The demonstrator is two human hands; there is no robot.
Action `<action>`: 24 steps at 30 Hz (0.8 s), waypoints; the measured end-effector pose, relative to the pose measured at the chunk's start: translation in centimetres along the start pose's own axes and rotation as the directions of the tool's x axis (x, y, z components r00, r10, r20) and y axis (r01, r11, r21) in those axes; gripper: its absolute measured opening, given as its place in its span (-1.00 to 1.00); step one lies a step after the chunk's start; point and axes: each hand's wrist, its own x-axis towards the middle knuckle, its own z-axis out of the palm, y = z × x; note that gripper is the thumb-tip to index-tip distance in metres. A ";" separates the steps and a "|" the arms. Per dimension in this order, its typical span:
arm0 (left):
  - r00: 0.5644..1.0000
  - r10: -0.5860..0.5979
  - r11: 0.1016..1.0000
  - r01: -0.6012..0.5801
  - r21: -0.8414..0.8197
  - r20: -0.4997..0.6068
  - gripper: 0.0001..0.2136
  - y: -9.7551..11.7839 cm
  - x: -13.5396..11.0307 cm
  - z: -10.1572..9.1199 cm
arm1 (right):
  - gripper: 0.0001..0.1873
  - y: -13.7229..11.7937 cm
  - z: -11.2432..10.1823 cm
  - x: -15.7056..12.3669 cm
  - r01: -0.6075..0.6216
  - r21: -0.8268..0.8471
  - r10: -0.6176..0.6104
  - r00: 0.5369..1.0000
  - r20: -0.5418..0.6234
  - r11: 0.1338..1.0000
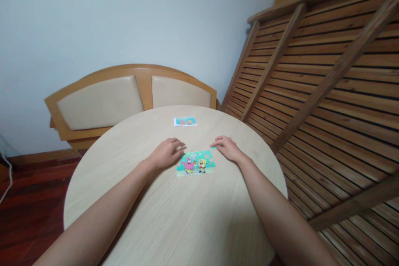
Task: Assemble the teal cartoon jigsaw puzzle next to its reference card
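Note:
A mostly assembled jigsaw puzzle [195,163] with cartoon figures on a turquoise ground lies flat on the round table [174,216]. Its right edge is uneven. My left hand [168,152] rests at the puzzle's upper left edge, fingers loosely bent and apart, holding nothing I can see. To the upper right of the puzzle is my right hand [227,148], its thumb and fingertips brought together on a small green puzzle piece [213,147], which is partly hidden beneath them. Another tiny green piece [202,132] lies farther back on the table.
A picture card [185,121] with the same cartoon scene lies near the table's far edge. Behind the table stands a wooden headboard [143,87] with cream panels against the wall. A slatted wooden frame [311,104] leans along the right side.

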 end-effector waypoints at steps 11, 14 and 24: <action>0.927 0.353 0.935 -0.345 -0.082 0.124 -0.61 3.0 -0.2 2.1 | -0.75 2.5 -1.4 -0.5 0.162 0.141 -0.169 0.985 0.040 0.977; 0.946 0.299 0.954 -0.293 -0.068 0.126 -0.60 2.5 -0.2 2.2 | -0.77 2.1 -1.7 -0.7 0.154 0.148 -0.166 0.984 0.070 0.977; 0.969 0.231 0.972 -0.226 -0.059 0.092 -0.62 2.4 0.0 2.6 | -0.68 -1.4 -2.8 -1.4 0.056 0.453 -0.168 0.963 0.210 0.890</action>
